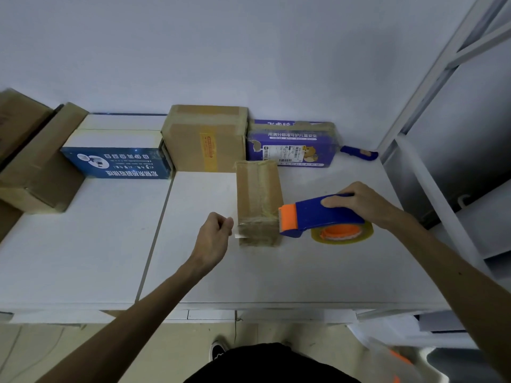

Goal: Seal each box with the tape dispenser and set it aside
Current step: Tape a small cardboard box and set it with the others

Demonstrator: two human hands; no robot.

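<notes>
A narrow brown cardboard box lies on the white table, with tape running along its top and across its near end. My right hand grips the blue and orange tape dispenser, whose orange blade end touches the box's near right corner. The yellowish tape roll hangs under the dispenser. My left hand is at the box's near left corner, fingers pinched on the loose tape end.
Along the wall stand a brown carton, a purple printed box, a white and blue box and a brown box at far left. A blue box cutter lies at back right. White shelving rises on the right.
</notes>
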